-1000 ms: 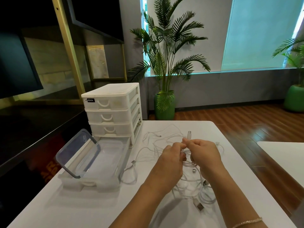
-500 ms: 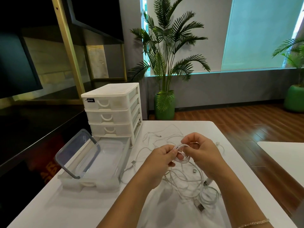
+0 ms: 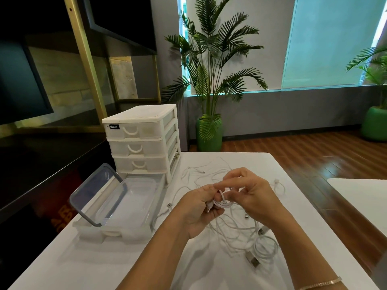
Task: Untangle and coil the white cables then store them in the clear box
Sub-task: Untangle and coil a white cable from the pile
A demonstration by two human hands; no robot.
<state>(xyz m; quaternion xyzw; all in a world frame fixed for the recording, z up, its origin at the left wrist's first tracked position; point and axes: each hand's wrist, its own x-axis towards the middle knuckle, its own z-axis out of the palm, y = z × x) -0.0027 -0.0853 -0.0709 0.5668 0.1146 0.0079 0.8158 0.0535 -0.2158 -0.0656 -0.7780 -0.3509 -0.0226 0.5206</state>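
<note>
Room with wood floor and potted palm; white table bearing a three-drawer unit labelled "box" (leading letters unreadable), and just in front of it the open clear box. White cables lie tangled at centre. My left hand grips a small coil; my right hand pinches its strand.

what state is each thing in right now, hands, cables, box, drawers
left hand: grips a small cable coil
right hand: pinches the cable at the coil
loose white cables: tangled on the table
clear box: open, nothing inside, lid propped up
drawer unit: three drawers closed
</note>
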